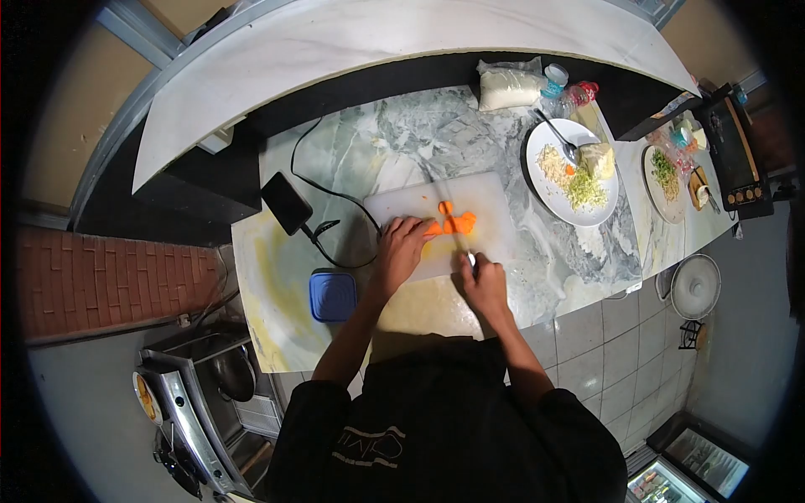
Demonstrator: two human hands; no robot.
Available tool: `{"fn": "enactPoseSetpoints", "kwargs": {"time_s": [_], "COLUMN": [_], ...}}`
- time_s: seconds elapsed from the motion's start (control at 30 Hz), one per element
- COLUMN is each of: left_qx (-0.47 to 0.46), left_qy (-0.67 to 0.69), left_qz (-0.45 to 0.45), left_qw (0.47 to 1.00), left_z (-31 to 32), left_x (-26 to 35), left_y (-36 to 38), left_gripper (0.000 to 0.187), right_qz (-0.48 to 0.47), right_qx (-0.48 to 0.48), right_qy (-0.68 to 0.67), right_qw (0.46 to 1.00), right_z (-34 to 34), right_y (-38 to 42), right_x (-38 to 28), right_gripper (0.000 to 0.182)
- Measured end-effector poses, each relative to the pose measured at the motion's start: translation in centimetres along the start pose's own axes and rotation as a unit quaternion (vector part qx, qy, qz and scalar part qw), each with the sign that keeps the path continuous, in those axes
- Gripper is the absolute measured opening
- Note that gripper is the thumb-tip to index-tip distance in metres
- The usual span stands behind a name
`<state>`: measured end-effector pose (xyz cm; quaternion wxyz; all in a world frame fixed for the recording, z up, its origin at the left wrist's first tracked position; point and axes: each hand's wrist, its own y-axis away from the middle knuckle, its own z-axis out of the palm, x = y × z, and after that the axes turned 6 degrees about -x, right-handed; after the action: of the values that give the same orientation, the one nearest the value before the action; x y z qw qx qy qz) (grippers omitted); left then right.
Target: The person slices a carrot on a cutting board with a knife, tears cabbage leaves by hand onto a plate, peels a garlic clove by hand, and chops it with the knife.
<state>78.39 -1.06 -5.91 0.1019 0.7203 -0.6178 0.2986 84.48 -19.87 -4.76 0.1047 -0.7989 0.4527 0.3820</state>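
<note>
A white cutting board (pixel 495 243) lies on the marble counter (pixel 369 151). Orange carrot pieces (pixel 454 222) sit in its middle. My left hand (pixel 401 250) presses down on the board, fingertips touching the carrot at its left side. My right hand (pixel 480 279) grips a knife handle; the blade (pixel 447 211) reaches up across the carrot pieces.
A white plate (pixel 545 197) with chopped food and a spoon stands to the right, a second plate (pixel 662 205) further right. A black phone (pixel 286 203) with cable and a blue lidded box (pixel 333 295) lie left of the board. Bags and bottles (pixel 537 85) stand behind.
</note>
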Motion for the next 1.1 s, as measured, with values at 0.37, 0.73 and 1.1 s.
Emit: {"fn": "enactPoseSetpoints", "kwargs": {"time_s": [0.37,0.73,1.1], "left_qx": [-0.020,0.021,0.027], "left_qy": [0.033,0.038,0.054], "left_qz": [-0.003,0.015,0.011], "left_qw": [0.999,0.999,0.998], "left_z": [-0.3,0.1,0.1], "left_x": [0.4,-0.2,-0.2], "left_y": [-0.6,-0.4,-0.5], "left_gripper": [0.028,0.029,0.034], "right_qz": [-0.029,-0.021,-0.030], "right_qx": [0.086,0.096,0.096], "right_qy": [0.145,0.176,0.127], "right_qw": [0.985,0.980,0.987], "right_z": [-2.5,-2.2,-2.0], "right_y": [-3.0,-4.0,-4.0], "right_x": [3.5,3.2,3.7], "right_gripper": [0.028,0.027,0.028]}}
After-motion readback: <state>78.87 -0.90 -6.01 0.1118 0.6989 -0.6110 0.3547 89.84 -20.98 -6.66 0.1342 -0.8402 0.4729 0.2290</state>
